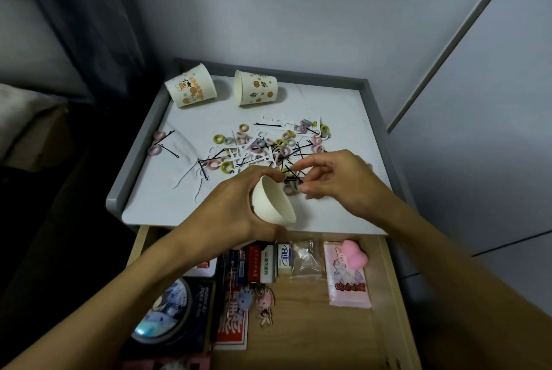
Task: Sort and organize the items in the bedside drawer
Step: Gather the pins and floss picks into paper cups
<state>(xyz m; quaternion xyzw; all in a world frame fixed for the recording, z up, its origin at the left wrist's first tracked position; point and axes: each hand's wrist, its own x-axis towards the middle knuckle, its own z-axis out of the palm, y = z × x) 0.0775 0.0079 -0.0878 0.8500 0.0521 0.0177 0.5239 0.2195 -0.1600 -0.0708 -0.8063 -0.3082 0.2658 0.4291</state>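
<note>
At the bench's [343, 113] left edge I see two stray pink hair ties [157, 141] with a pin or two lying across them. Toward the far-left corner, two printed paper cups lie on their sides, one [191, 90] hard by the rim, the other [257, 87] just right of it.

My left hand [236, 202] grips a third cup [273, 202] over the near edge, fingers wrapped round its wall. It is tipped so the open mouth faces right and a little down.

Just beyond the cup's rim, between the two hands, is a small bunch of black hairpins [291, 177]. The right hand [337, 178] pinches it between thumb and forefinger, the other fingers loosely curled. The right hand is plainly the nearer one. The pins' long axis seems to run roughly across, toward the cup mouth, though the bunch is too tangled to be sure. I judge the next move to be a short carry leftward into that mouth.

Behind both hands, the mixed heap [268, 145] of ties, pins and white floss picks covers the middle of the bench. Below the near edge, the open drawer [313, 325] holds boxes and packets.
</note>
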